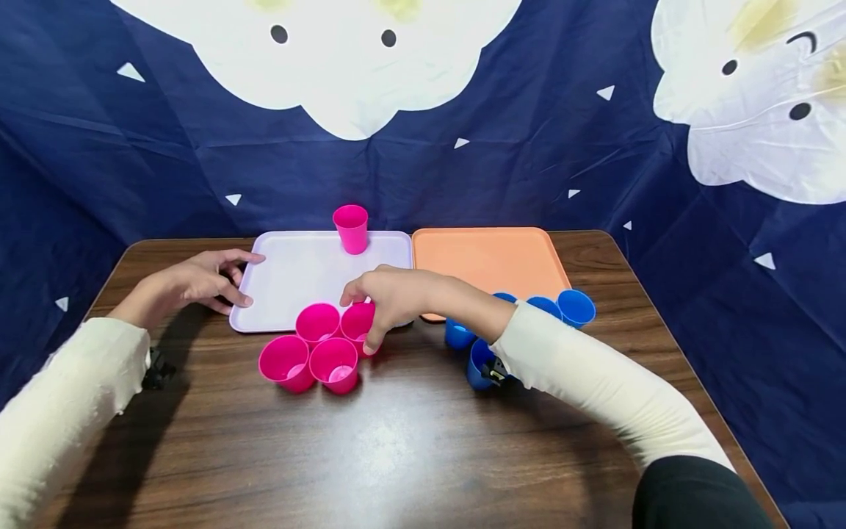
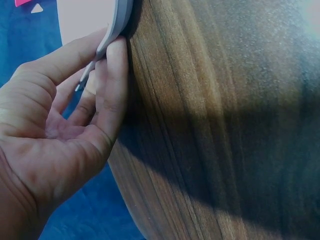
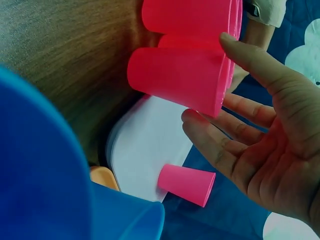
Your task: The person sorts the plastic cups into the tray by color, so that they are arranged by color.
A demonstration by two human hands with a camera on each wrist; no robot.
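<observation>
At the left end of a pale lavender tray [image 1: 291, 268], my left hand [image 1: 208, 279] pinches the rim, its thumb and fingers on either side of the edge in the left wrist view. My right hand [image 1: 399, 294] reaches over the rightmost pink cup [image 1: 355, 328] of a tight group, fingers spread about its rim. The right wrist view shows the thumb right at that cup's rim and the other fingers loosely extended. Beside it stand more pink cups [image 1: 335, 367], upright. Another pink cup [image 1: 353, 231] stands on the tray's far side.
To the right of the lavender tray lies an orange tray [image 1: 489, 257]. Several blue cups [image 1: 576, 308] stand in front of it, partly hidden under my right forearm. Dark blue fabric [image 1: 423, 176] with cloud prints hangs behind the wooden table [image 1: 264, 455].
</observation>
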